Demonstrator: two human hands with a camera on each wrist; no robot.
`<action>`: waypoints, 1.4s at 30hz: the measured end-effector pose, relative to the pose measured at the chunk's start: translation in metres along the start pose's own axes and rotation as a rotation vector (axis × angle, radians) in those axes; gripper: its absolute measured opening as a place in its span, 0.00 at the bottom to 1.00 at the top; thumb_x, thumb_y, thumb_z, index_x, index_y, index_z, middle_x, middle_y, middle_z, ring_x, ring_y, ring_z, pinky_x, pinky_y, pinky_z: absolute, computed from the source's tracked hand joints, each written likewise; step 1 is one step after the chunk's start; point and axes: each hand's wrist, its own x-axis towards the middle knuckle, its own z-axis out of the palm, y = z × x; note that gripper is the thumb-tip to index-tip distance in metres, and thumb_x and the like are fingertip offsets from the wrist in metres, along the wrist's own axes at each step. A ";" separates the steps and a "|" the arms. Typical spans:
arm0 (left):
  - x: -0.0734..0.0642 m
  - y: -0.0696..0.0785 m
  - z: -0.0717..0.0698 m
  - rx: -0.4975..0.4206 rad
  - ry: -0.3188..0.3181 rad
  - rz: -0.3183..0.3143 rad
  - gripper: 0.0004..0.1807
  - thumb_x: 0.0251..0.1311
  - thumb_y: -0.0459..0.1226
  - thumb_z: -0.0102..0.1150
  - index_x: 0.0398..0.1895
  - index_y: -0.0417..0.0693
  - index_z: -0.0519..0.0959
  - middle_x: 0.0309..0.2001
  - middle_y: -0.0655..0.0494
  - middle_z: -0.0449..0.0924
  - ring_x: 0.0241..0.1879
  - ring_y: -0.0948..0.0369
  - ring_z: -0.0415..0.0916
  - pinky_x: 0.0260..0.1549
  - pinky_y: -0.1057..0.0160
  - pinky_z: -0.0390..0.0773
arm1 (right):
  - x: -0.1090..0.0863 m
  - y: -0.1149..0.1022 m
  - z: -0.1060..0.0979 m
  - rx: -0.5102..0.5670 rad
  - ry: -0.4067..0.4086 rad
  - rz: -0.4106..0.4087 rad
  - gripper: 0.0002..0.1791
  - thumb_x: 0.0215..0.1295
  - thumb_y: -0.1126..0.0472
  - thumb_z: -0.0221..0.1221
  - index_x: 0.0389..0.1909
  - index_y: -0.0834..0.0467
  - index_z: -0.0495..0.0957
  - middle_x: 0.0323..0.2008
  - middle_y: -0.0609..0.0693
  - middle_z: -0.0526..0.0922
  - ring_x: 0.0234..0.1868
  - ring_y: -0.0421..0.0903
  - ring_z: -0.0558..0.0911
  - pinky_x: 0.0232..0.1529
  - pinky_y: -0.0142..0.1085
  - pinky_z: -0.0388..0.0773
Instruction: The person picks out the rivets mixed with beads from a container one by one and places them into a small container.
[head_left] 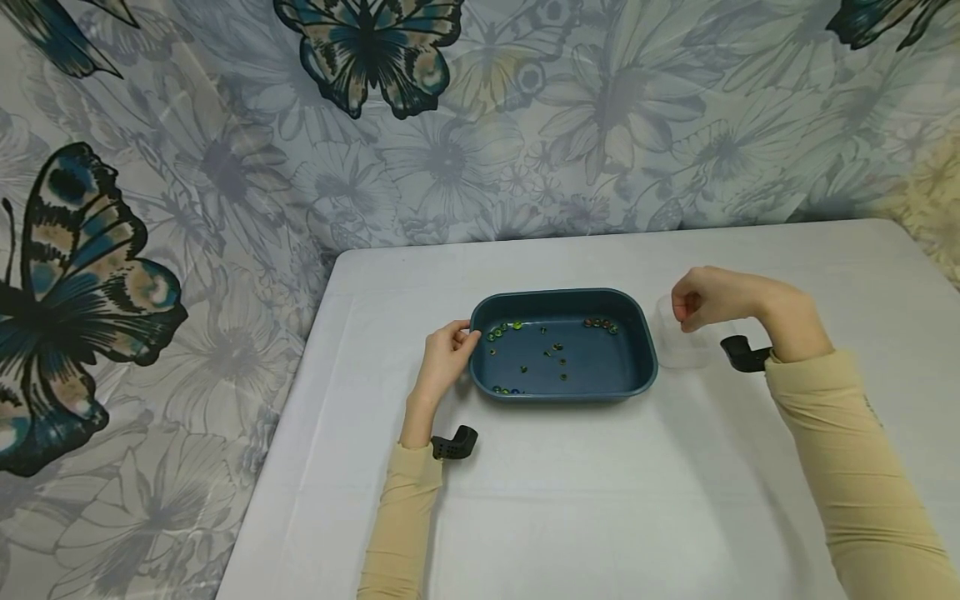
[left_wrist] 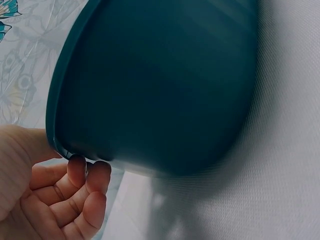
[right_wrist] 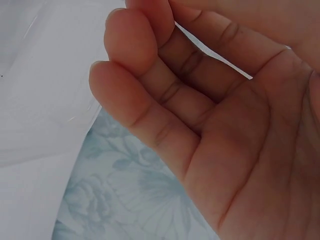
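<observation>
Beads [head_left: 517, 326] lie in the blue tray [head_left: 592, 367], whose rim [head_left: 555, 292] your left hand [head_left: 444, 358] pinches, probably to steady it, while your right hand [head_left: 716, 298] curls over the clear container [head_left: 681, 354], its hold unclear.

On the table [head_left: 570, 500], marbles [head_left: 497, 332] in a basin [head_left: 562, 397], a container [head_left: 684, 354] at the basin's right, backdrop [head_left: 450, 175] behind.

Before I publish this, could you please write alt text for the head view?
A person's left hand grips the edge of a dark teal tray scattered with small glassy pieces; the right hand is at a clear container beside it. Behind the white table is a butterfly-patterned backdrop.
</observation>
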 end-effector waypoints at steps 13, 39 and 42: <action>0.000 -0.001 0.000 -0.010 -0.001 -0.005 0.17 0.64 0.36 0.55 0.49 0.31 0.76 0.24 0.52 0.73 0.19 0.64 0.65 0.20 0.69 0.67 | 0.000 0.003 0.001 0.023 0.003 -0.004 0.09 0.48 0.73 0.63 0.22 0.60 0.73 0.20 0.47 0.73 0.22 0.41 0.70 0.26 0.33 0.69; 0.000 -0.002 0.001 0.006 0.006 0.016 0.17 0.64 0.36 0.54 0.49 0.31 0.76 0.24 0.52 0.72 0.19 0.63 0.65 0.21 0.69 0.67 | -0.001 0.001 0.001 -0.006 0.014 0.033 0.08 0.51 0.72 0.63 0.22 0.60 0.73 0.19 0.47 0.72 0.22 0.41 0.68 0.27 0.33 0.67; 0.000 -0.002 0.001 0.006 0.004 0.015 0.17 0.64 0.36 0.54 0.49 0.31 0.76 0.24 0.52 0.72 0.19 0.63 0.65 0.21 0.68 0.67 | -0.002 0.001 0.000 -0.007 0.015 0.032 0.08 0.51 0.71 0.63 0.21 0.60 0.73 0.19 0.47 0.72 0.22 0.41 0.69 0.26 0.33 0.67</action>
